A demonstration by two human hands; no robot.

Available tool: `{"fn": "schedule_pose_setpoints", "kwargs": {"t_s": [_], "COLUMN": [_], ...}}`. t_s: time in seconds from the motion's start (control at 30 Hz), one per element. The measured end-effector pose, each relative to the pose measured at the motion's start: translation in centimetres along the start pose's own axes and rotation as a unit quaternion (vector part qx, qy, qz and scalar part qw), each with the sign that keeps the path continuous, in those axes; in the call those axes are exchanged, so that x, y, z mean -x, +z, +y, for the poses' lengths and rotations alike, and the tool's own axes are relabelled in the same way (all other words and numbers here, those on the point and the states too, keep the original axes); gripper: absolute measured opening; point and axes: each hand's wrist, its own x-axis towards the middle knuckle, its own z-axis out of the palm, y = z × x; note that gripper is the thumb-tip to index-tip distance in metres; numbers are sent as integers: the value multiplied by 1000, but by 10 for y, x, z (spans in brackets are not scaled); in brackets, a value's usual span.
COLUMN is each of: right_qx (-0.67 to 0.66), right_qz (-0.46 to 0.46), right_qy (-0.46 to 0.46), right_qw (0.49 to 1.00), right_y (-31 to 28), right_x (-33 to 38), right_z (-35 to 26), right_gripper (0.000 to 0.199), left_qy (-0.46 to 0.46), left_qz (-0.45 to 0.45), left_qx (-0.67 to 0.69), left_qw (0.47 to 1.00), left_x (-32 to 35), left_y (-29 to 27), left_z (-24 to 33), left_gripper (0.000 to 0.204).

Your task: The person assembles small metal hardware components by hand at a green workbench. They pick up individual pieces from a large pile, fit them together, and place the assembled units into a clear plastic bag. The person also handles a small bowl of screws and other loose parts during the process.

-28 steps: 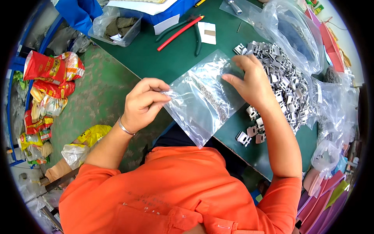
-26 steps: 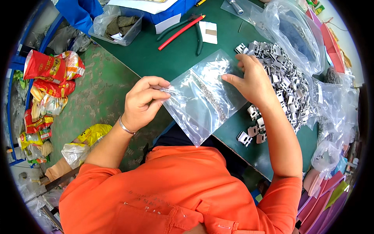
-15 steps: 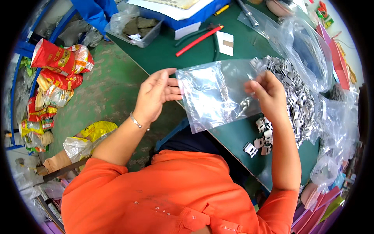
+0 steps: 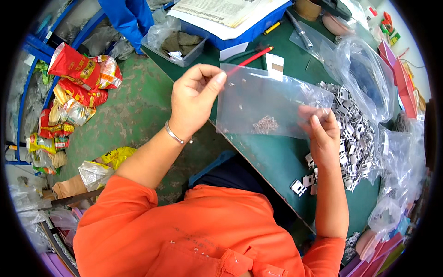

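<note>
The clear bag [image 4: 251,101] is between both hands: left hand [image 4: 190,99] pinches with fingers its corner at ten o'clock, right hand [image 4: 324,136] pinches its side near four o'clock, above the worktop [image 4: 272,159].

The pale-flecked, short-sleeved shirt [image 4: 134,221] is orange, the trousers [image 4: 228,179] dark, the thin wrist bangle [image 4: 172,134] silver.

Clear bag [image 4: 247,104], earlier jutting past the near edge of the table [image 4: 272,159], now drawn over it. Metal bits [image 4: 266,124] inside: strip before, low clump now. Left hand [image 4: 194,99], fingers outstretched earlier, pinches upper corner.
</note>
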Motion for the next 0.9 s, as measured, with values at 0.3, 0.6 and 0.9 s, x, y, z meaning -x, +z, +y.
{"fn": "schedule_pose_setpoints", "kwargs": {"t_s": [0.3,0.6,0.9], "right_qx": [-83,-114,-128], "right_qz": [-7,-50,-69], "right_qy": [4,18,43], "right_qw": [997,992,988], "right_y": [15,23,20], "right_x": [-4,-7,-10], "right_z": [16,16,16], "right_gripper": [5,4,5], "left_qy": [12,-53,-47], "left_qz": [-12,-49,-39], "left_qx": [-3,28,71], "left_qw": [1000,997,996], "left_x": [9,-18,-22], "left_y": [-13,-6,-5], "left_z": [-5,0,-5], "left_gripper": [14,15,12]}}
